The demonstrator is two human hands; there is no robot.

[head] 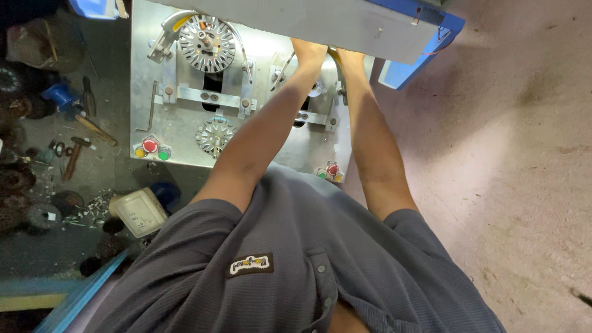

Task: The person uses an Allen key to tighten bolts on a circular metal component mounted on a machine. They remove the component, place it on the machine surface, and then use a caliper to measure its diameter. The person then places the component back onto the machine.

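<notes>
Here both forearms extend side by side toward the far edge of the metal desk (179, 132), on its right half, and both hands meet at one station. The left hand (308, 50) and the right hand (350, 58) lie nearly touching, and their fingers pass beneath the grey overhanging panel (320, 21) that crosses the far edge. The grip of each hand is therefore hidden: whether the fingers are closed, spread, or holding a part cannot be told. The work piece at this station lies directly ahead of the knuckles and under them; only a pale disc portion (316, 90) shows between the forearms, and its form cannot be read. Neither hand is clearly nearer; the left hand reaches slightly farther under the panel. The matching station on the left half of the desk shows the type of part: a round slotted stator core (206, 43), silver, with radial teeth and a central hub, lying flat near the far left corner, framed by curved guide wires (242, 46). A smaller toothed disc (214, 135) sits toward the near edge, beside a red push button (150, 145); a second red button (333, 169) sits at the near right corner.
</notes>
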